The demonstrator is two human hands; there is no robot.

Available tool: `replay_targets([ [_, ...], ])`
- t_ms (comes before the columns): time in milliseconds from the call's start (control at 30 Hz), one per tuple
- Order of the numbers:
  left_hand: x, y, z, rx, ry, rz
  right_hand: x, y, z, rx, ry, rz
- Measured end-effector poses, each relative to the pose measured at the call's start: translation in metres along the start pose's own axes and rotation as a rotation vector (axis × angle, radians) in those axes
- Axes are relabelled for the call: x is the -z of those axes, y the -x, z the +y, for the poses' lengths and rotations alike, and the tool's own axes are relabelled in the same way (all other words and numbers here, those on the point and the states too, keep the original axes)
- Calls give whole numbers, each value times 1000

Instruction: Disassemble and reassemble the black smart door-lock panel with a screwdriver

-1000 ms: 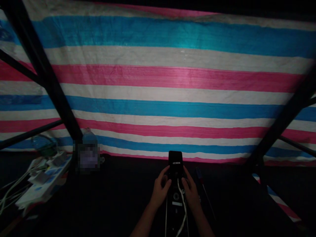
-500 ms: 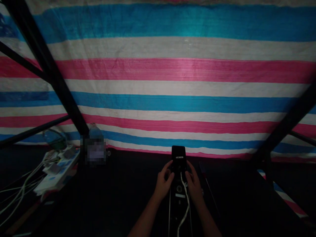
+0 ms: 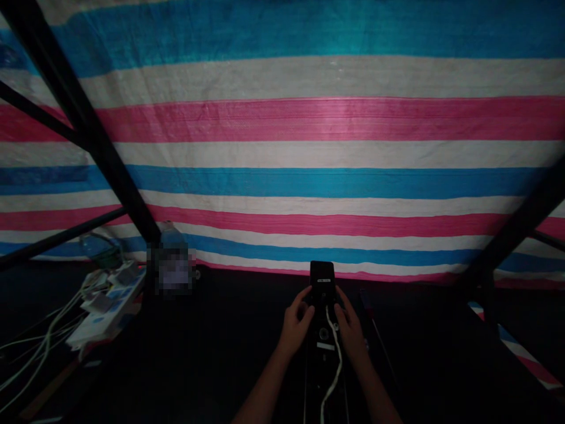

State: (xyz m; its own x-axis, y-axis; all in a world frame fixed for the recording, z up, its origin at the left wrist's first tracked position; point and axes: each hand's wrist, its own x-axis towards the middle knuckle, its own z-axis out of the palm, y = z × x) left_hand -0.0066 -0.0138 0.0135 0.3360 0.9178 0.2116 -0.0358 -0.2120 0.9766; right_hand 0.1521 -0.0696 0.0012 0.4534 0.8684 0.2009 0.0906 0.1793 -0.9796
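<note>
A long black panel [image 3: 325,368] with silvery side edges, a round ring and small pale labels lies in front of me. At its far end stands a black block-like part [image 3: 322,274], with a small white label on it. My left hand [image 3: 296,323] grips the block's left side, thumb and fingers curled. On the opposite side my right hand [image 3: 349,327] is closed against it in the same way. A white cable [image 3: 339,353] runs from between the hands down over the panel. The dark makes the fingertips' exact contact hard to see.
Right of my right hand lies a screwdriver [image 3: 367,301] with a long thin shaft. On the left are a white power strip [image 3: 95,327] with plugs and cables, and a blurred-out bottle [image 3: 173,238]. Dark metal bars [image 3: 106,165] frame a striped sheet [image 3: 309,153] behind.
The camera view has shifted, so the scene appears slightly further right and higher. Both hands keep their hold on the black block; no other motion is apparent.
</note>
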Motion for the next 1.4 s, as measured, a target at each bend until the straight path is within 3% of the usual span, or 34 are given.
replay_targets([
  [200,-1,-3,-3,33,14,10,0,2,-3,-78,-2,14],
  [433,-1,-2,-3,32,11,-6,1,2,-4,-38,0,8],
  [933,1,-3,-2,33,-24,-15,1,2,-5,-129,-56,-52],
  [1400,1,-5,0,50,-43,11,-1,-4,-2,-63,14,-5],
])
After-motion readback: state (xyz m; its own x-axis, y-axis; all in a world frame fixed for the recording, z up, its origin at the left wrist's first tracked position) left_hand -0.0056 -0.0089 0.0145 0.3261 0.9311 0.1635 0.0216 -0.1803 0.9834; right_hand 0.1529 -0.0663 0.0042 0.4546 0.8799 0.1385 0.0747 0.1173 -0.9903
